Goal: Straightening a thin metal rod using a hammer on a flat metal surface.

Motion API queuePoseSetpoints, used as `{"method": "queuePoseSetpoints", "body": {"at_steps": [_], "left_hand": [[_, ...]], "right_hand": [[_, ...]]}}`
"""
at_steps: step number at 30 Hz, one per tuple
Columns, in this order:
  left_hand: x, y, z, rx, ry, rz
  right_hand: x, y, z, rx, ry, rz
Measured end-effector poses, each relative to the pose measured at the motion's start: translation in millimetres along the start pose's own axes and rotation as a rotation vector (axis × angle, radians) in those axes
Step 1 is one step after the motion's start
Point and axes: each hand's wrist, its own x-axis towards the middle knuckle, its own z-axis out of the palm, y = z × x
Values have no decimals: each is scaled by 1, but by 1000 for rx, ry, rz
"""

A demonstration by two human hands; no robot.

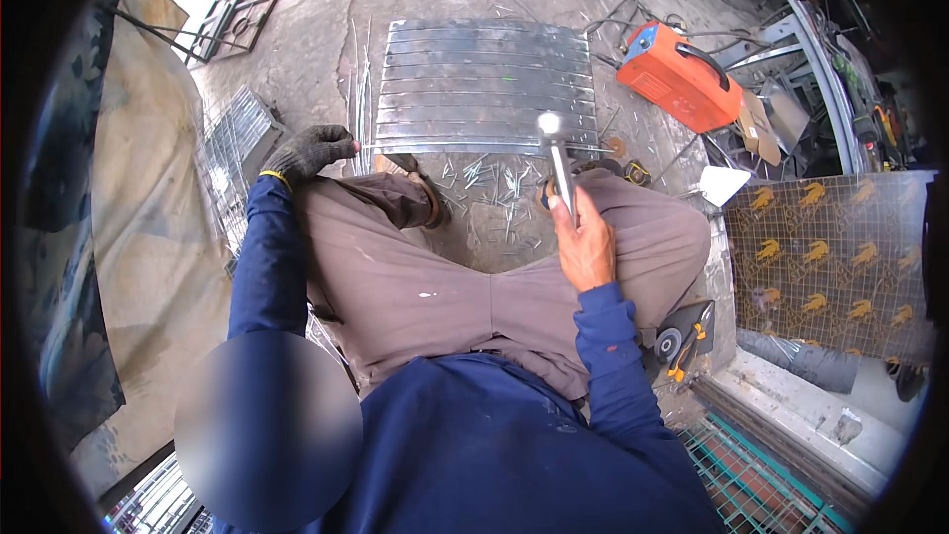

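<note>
My right hand (588, 242), bare, is wrapped round the shiny metal handle of a hammer (561, 170). Its bright, rounded head is raised over the near right part of a slatted metal panel (484, 79). My left hand (314, 150) wears a dark knit glove, with reddish fingertips showing. Its fingers are closed at the left end of a thin metal rod (445, 147), which lies along the panel's near edge. The panel lies flat on the floor, crossed by several parallel strips. Short metal offcuts (484, 176) are strewn between my feet.
An orange welding machine (677, 79) with a black handle stands right of the panel, cables trailing behind it. A stack of metal pieces (242, 129) sits at left beside wire mesh. Right of my knee lie an angle grinder (677, 341) and a patterned sheet (830, 257) under mesh.
</note>
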Motion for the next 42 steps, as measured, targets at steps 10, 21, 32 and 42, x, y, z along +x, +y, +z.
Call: {"method": "queuePoseSetpoints", "body": {"at_steps": [10,21,32,42], "left_hand": [[-3,-5,-1,27,42,31],[-6,2,-1,80,58,1],[-4,2,0,64,51,-19],[1,-11,-5,0,8,24]], "right_hand": [[-6,-11,-5,293,-49,178],[-12,-5,1,323,-20,156],[-9,-19,-16,319,-66,205],[-5,-24,-27,346,146,40]]}}
